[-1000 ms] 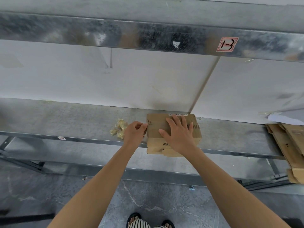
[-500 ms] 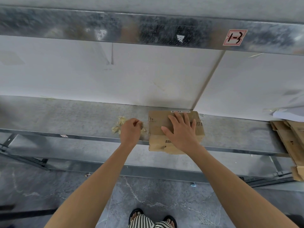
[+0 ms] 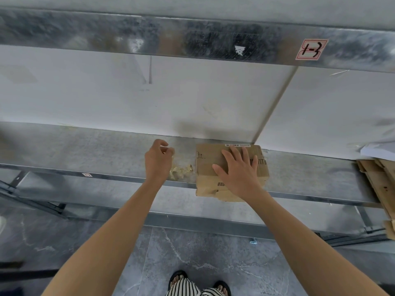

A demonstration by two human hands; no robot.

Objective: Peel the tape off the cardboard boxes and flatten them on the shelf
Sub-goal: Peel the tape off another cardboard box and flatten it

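A small brown cardboard box (image 3: 208, 165) with barcode labels sits on the grey metal shelf (image 3: 85, 152), its near side overhanging the shelf's front edge. My right hand (image 3: 239, 169) lies flat on top of it, fingers spread. My left hand (image 3: 159, 161) hovers over the shelf to the left of the box, fingers curled loosely and apart, with nothing visibly in them. A crumpled wad of yellowish peeled tape (image 3: 181, 170) lies on the shelf between my left hand and the box.
Flattened cardboard (image 3: 378, 180) is stacked at the shelf's right end under white paper (image 3: 376, 149). An upper shelf beam (image 3: 192, 39) with a red-bordered label runs overhead. White wall panels back the shelf. Below are a lower rail and marbled floor.
My left hand has pulled away from the box's left edge, moved left and up, and its fingers have loosened. The tape wad now shows to its right. My right hand stays flat on the box.
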